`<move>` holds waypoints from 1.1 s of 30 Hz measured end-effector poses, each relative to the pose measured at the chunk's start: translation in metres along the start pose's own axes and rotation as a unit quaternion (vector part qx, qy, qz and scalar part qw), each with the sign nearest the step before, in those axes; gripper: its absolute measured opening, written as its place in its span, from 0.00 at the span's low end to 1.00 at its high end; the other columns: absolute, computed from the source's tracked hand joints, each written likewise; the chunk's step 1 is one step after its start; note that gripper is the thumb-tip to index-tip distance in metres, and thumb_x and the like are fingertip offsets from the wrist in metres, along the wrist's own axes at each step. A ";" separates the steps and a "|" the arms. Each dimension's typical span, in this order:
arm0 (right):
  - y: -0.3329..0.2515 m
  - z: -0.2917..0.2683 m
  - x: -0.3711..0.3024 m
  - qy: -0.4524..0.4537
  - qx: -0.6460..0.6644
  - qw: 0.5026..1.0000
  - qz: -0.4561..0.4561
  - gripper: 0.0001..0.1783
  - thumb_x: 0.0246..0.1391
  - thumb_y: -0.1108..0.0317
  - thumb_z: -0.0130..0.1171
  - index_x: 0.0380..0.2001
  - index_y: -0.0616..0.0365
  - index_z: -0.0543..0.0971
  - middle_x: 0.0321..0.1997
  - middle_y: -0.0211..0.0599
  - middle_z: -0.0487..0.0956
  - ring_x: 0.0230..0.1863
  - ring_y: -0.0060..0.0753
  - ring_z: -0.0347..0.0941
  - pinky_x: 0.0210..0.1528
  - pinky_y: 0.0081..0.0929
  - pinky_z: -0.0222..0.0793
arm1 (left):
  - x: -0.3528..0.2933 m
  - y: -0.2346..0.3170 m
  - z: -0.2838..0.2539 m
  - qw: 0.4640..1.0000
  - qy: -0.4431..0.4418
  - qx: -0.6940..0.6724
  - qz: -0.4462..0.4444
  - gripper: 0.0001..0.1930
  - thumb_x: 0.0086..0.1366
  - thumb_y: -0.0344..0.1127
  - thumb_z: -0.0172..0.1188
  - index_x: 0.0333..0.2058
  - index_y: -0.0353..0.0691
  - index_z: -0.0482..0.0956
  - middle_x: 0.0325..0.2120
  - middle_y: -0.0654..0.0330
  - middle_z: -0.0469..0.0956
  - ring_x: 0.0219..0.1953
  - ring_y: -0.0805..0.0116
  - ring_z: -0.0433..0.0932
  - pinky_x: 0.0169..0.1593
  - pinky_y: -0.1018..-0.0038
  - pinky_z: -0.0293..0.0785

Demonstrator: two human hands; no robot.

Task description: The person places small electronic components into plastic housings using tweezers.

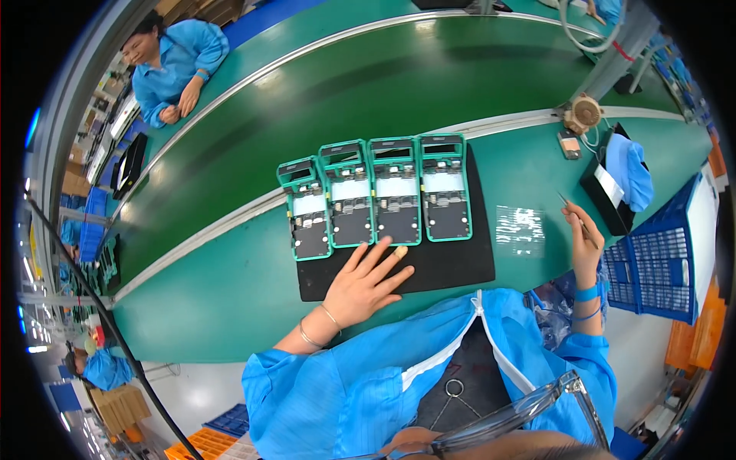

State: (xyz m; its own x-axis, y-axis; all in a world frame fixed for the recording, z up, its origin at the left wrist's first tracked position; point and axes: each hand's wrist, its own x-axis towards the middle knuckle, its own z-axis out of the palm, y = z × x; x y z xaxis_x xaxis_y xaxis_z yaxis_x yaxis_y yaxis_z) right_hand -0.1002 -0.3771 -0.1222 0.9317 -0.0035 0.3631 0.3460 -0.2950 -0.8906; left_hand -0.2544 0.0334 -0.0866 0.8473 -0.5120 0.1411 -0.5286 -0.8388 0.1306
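Several green-rimmed device housings (395, 192), shaped like phones with dark lower halves and white strips across the middle, stand side by side on a black mat (475, 264). My left hand (366, 280) lies spread on the mat, its fingertips at the lower edges of the middle housings. A beige cover wraps one fingertip. Off to the right, my right hand (587, 238) is closed around slim tweezers (565, 201), tip pointing up and left. Between that hand and the mat lies a clear sheet (521, 230) bearing rows of small pale pieces.
Beyond the housings runs a green conveyor belt (322, 100) with a metal rail. A small fan (585, 113), a black box (609, 184) with blue cloth and a blue crate (655, 264) stand at right. Across the belt, a person in blue (180, 61) leans on the far bench.
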 end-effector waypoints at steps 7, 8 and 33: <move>0.035 -0.037 -0.100 0.042 0.029 0.999 0.007 0.13 0.64 0.71 0.51 0.46 0.68 0.78 0.42 0.42 0.81 0.44 0.28 0.77 0.47 0.20 0.71 | -0.002 -0.007 0.040 0.991 0.071 0.112 -0.007 0.29 0.56 0.45 0.63 0.58 0.58 0.70 0.65 0.62 0.59 0.69 0.53 0.52 0.67 0.50 0.51; 0.034 -0.047 -0.122 0.037 0.033 0.999 -0.004 0.13 0.64 0.71 0.51 0.46 0.68 0.78 0.42 0.42 0.81 0.45 0.29 0.77 0.47 0.21 0.72 | 0.000 -0.005 0.042 0.989 0.088 0.118 -0.008 0.27 0.59 0.45 0.60 0.58 0.58 0.70 0.65 0.61 0.59 0.69 0.53 0.52 0.67 0.51 0.51; 0.072 -0.136 -0.123 -0.037 0.182 0.981 -0.046 0.13 0.61 0.69 0.56 0.44 0.66 0.79 0.41 0.40 0.81 0.42 0.29 0.79 0.44 0.23 0.76 | 0.108 0.224 0.140 0.985 0.162 0.033 0.052 0.23 0.66 0.45 0.53 0.59 0.53 0.69 0.63 0.53 0.61 0.66 0.51 0.56 0.66 0.48 0.51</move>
State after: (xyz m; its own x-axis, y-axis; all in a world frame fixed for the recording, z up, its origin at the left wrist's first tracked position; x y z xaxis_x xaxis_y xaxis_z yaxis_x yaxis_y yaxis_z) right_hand -0.2049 -0.5276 -0.1937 0.8958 0.0809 0.4371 0.4323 0.0706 -0.8990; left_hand -0.2745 -0.2359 -0.1795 0.7225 -0.5189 0.4569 -0.5979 -0.8007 0.0362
